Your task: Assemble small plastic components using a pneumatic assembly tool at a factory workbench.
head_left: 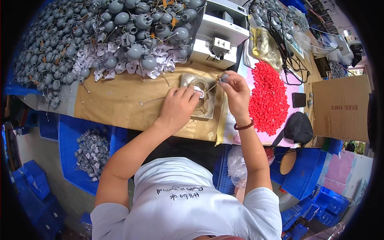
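Observation:
My left hand (181, 105) closes its fingertips on a small white plastic part (199, 92), just above a square metal plate (209, 110) with round recesses. A wire trails from beneath this hand to the left across the brown table covering. To the right, my right hand (237, 93) pinches a small grey rounded part (224, 78) between thumb and fingers. A thin wire (211, 87) runs between the grey part and the white one. The fingers hide most of the white part.
Heaped at the far left are grey rounded parts (136, 52) with wires. A white machine (214, 52) stands behind the plate. On the right lie red plastic pieces (268, 98), a black cap (298, 128) and a cardboard box (340, 106). Below the table edge, a blue bin (72, 160) holds more parts.

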Tool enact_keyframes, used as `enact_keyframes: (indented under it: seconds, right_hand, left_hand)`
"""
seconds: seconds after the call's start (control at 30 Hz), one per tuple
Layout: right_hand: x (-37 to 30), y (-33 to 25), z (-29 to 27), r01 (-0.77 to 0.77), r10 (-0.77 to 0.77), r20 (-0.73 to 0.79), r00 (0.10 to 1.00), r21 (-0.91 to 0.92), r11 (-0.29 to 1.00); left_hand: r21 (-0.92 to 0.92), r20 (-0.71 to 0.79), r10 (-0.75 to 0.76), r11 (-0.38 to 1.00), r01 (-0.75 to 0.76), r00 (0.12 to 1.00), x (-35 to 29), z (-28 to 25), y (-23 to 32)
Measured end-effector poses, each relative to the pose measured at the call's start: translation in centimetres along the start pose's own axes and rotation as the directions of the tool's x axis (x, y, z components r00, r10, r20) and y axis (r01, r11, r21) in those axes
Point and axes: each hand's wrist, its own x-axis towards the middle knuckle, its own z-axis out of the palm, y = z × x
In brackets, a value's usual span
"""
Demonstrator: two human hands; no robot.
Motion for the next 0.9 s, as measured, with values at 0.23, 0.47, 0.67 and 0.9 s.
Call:
enact_keyframes:
  seconds: [0.23, 0.47, 0.67, 0.9]
  right_hand:
    - [2.7, -3.0, 1.1, -0.559, 0.482, 0.467, 0.742, 0.034, 0.828]
    - [3.7, -3.8, 3.2, -0.012, 0.347, 0.425, 0.836, -0.618, 0.786]
    - [3.2, -4.4, 3.8, 0.073, 0.235, 0.307, 0.922, -0.736, 0.673]
    - [4.3, -2.6, 0.7, 0.042, -0.022, 0.043, 0.999, -0.531, 0.847]
  left_hand:
    - [-0.024, 0.012, 0.054, 0.998, -0.054, 0.998, 0.0, -0.3, -0.9]
    - [-0.117, 0.062, 0.063, 0.992, -0.056, 0.996, 0.8, -1.3, -1.5]
    - [-0.158, 0.106, -0.053, 0.985, 0.069, 0.993, 2.3, -1.4, -1.2]
    - [-0.136, 0.102, -0.124, 0.981, 0.137, 0.987, 4.0, -1.1, -1.0]
